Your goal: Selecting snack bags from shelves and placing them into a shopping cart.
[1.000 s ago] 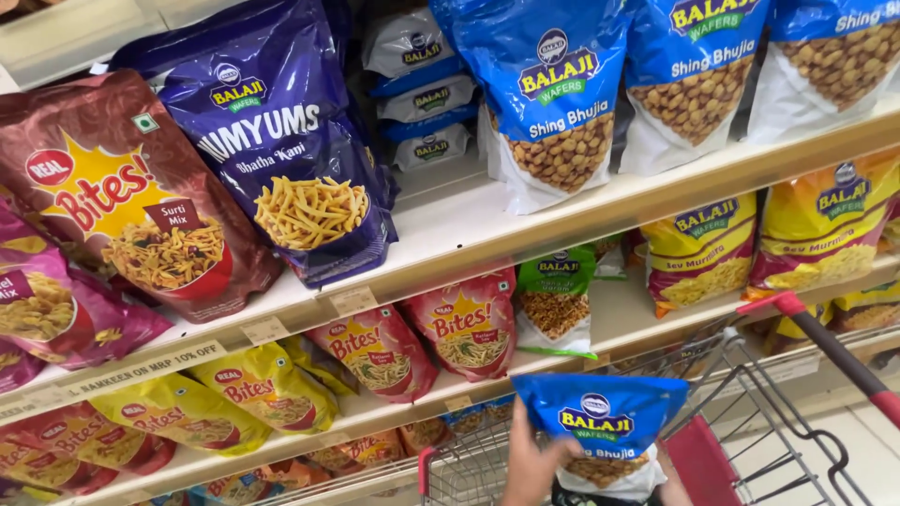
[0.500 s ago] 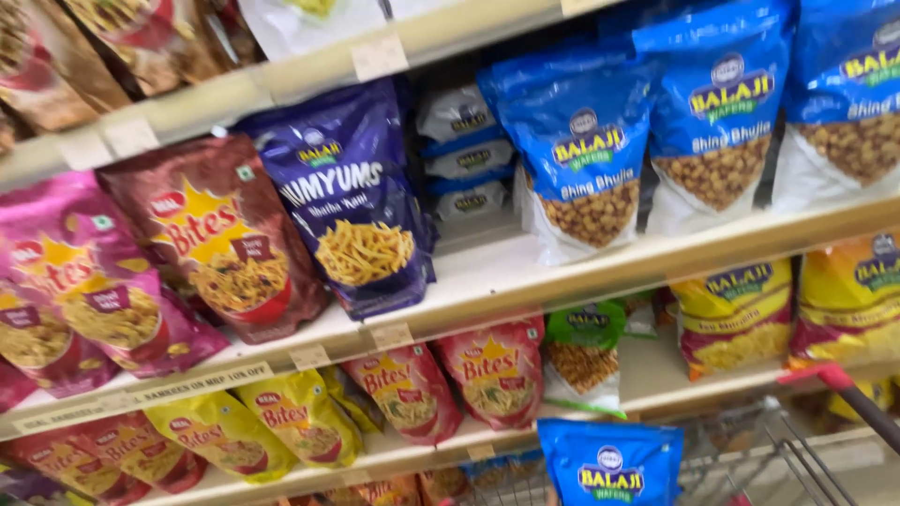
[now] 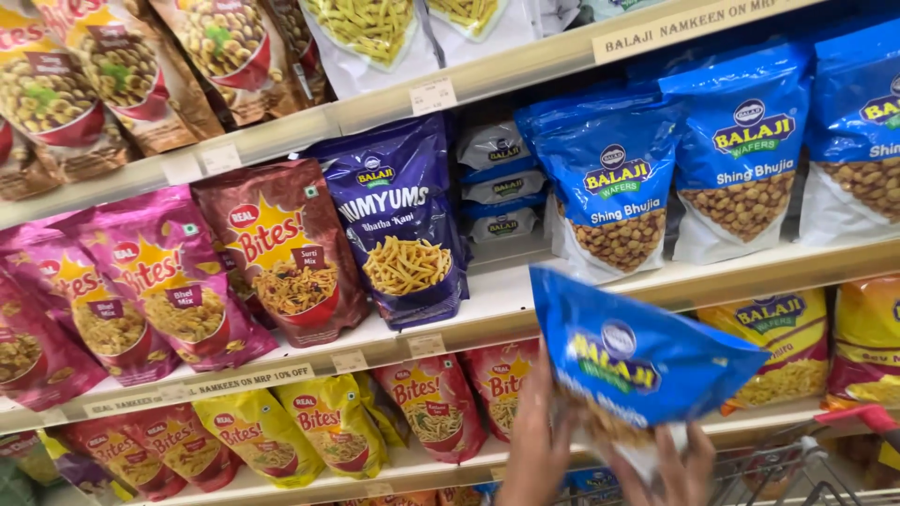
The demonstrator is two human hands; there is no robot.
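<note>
While both hands grip one blue snack pouch low in the frame, the rest is shelving packed w/ bags.

Shelves: pale shelving (image 3: 497, 305) runs across the whole frame in three tiers, slanting up to the right, w/ small price tags on the front edges.
Top tier: brown pouches (image 3: 112, 75) upper left, clear bags of yellow sticks (image 3: 375, 28) top centre.
Mid tier, right: big blue pouches w/ coated peanuts pictured (image 3: 741, 159), standing upright side by side, centre to right edge.
Mid tier, left: magenta pouches (image 3: 159, 281) at left, a maroon pouch (image 3: 281, 248) beside them, then a dark purple pouch w/ yellow sticks pictured (image 3: 403, 225) at centre.
Behind purple one: small white-and-blue packs (image 3: 502, 183) stacked deep in the shelf.
Lower tier: yellow pouches (image 3: 262, 436) lower left, red pouches (image 3: 436, 403) centre, orange-yellow pouches (image 3: 797, 347) right.
Held item: blue snack pouch (image 3: 637, 361), lower right of centre, tilted, in front of the lower tier, blurred.
Left hand (image 3: 539, 440): bottom centre, fingers up along the pouch's left side, holding it.
Right hand (image 3: 680, 464): bottom edge, fingers curled on the pouch's underside, holding it.
Cart: wire cart w/ red handle (image 3: 858, 417), lower right corner.
</note>
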